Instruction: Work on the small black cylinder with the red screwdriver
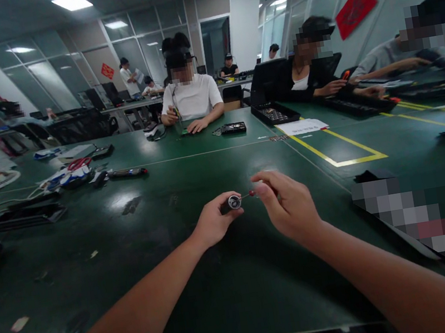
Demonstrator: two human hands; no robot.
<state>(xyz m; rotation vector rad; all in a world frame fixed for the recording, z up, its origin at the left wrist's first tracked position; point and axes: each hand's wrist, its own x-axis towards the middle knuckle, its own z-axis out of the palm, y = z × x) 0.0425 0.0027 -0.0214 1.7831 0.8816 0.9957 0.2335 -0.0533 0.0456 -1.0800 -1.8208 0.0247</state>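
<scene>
Above the green table, my left hand [215,221] is closed around a short dark cylinder [234,202]. Its round silver-rimmed end, hollow-looking with detail inside, faces me. My right hand [289,198] is to the right, thumb and bent fingers pinched at a small dark red end piece of a thin metal rod [246,195]. The rod runs leftward to the side of the cylinder; whether it enters or only touches it I cannot tell. The rod's far part is hidden by my right fingertips.
The green table [174,286] carries a dark pen-shaped tool [127,173] and red-handled pliers [79,163] at the left. A black parts tray [275,113] and white paper [308,125] are beyond. A blurred packet [403,216] lies right. Co-workers sit opposite.
</scene>
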